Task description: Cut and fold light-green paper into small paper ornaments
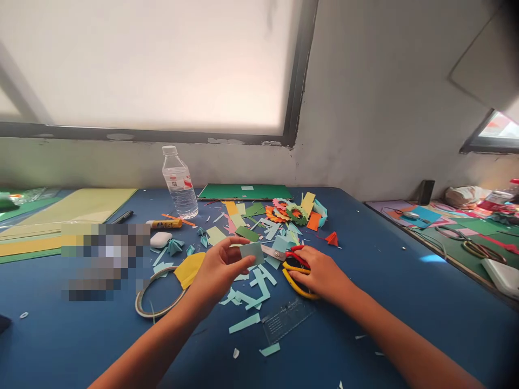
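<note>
Between the thumb and fingers of my left hand (225,265) is a small light-blue paper rectangle (252,253). My right hand (322,273) is closed around the red and yellow handles of a pair of scissors (298,273). Their blades point left toward the paper, and the tips are hidden behind it. Light-blue paper strips (259,286) lie scattered below both hands. A clear plastic stencil ruler (287,320) rests on the table in front of the scissors. Close to my left wrist are a roll of tape (141,309) and a yellow paper piece (190,271).
A water bottle (179,183) stands at the back, left of a green board (245,191). Colourful paper gears (298,213) and a red paper piece (331,239) lie behind my right hand. A glue stick (165,223) and white case (161,240) are on the left. Another cluttered table (466,227) stands right.
</note>
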{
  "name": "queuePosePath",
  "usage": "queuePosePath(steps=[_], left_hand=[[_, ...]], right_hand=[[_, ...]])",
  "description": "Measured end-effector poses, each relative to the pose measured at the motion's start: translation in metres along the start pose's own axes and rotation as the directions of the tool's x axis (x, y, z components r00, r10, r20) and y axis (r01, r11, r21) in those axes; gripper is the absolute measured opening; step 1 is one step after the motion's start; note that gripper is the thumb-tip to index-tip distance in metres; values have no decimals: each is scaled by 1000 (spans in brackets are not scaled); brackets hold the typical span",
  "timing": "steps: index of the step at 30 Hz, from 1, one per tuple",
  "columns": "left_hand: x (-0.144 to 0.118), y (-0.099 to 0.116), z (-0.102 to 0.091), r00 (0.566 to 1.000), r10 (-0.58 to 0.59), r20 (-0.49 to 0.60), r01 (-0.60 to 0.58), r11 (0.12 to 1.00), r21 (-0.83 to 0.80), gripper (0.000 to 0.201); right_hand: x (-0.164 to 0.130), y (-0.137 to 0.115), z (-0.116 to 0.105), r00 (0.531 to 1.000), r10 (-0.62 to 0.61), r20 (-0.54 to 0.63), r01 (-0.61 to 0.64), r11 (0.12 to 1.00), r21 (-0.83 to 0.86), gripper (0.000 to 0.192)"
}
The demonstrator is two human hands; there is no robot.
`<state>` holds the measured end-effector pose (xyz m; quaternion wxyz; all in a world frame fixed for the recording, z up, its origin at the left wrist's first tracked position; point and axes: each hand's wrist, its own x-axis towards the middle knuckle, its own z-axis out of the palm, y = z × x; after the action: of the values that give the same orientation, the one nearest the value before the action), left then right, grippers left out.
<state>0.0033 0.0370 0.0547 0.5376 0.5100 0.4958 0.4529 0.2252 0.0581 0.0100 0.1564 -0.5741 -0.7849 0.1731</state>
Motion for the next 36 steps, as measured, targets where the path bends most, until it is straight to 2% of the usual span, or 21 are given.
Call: queuePosePath(steps=[5,10,13,15,17,19,20,21,22,23,24,25,26,31,34,36], left_hand=[[-3,1,0,986,-93,136,90,996,23,23],[-7,-2,6,964,-124,234,104,990,96,26],[-5,-7,7,958,-117,262,72,982,175,32],[-1,-10,5,959,-96,266,29,969,245,33],[3,-14,0,970,-40,238,-42,943,331,28],[7,-16,-7,984,54,172,-125,893,432,20],[9,-17,-10,985,107,137,-161,861,482,17],[10,-18,-13,982,157,108,-190,829,527,16],[12,-19,-16,976,198,91,-214,799,563,15],[13,-20,-18,970,230,83,-234,773,589,15],[14,-21,-20,964,254,82,-250,754,608,15],[15,-22,-21,959,272,83,-263,739,620,14],[16,-23,-22,955,286,83,-273,729,627,14],[19,-25,-25,950,311,37,-267,745,611,16],[20,-22,-27,956,292,0,-242,790,564,20],[19,-17,-27,966,260,1,-223,829,513,23]], right_hand=[[-2,-3,-7,999,-36,-8,36,999,39,35],[-13,-24,-24,997,-61,-36,66,983,174,27],[-17,-38,-26,992,-120,37,98,921,378,32],[-19,-43,-20,992,-108,63,60,855,515,40],[-23,-45,-9,996,-82,38,50,849,526,45],[-31,-46,5,983,-184,-26,179,899,399,42],[-36,-46,12,944,-325,-47,323,890,322,39],[-41,-47,18,857,-515,-22,502,823,266,37],[-45,-48,24,721,-692,42,663,706,248,36],[-48,-48,29,612,-779,134,740,625,248,36],[-49,-48,33,537,-822,188,784,569,248,36],[-46,-48,35,506,-832,228,798,551,242,37],[-41,-47,37,504,-827,249,800,556,227,38],[7,-39,41,596,-773,216,755,632,175,39],[29,-36,45,696,-707,123,687,707,170,37],[32,-37,47,762,-646,44,628,754,193,35]])
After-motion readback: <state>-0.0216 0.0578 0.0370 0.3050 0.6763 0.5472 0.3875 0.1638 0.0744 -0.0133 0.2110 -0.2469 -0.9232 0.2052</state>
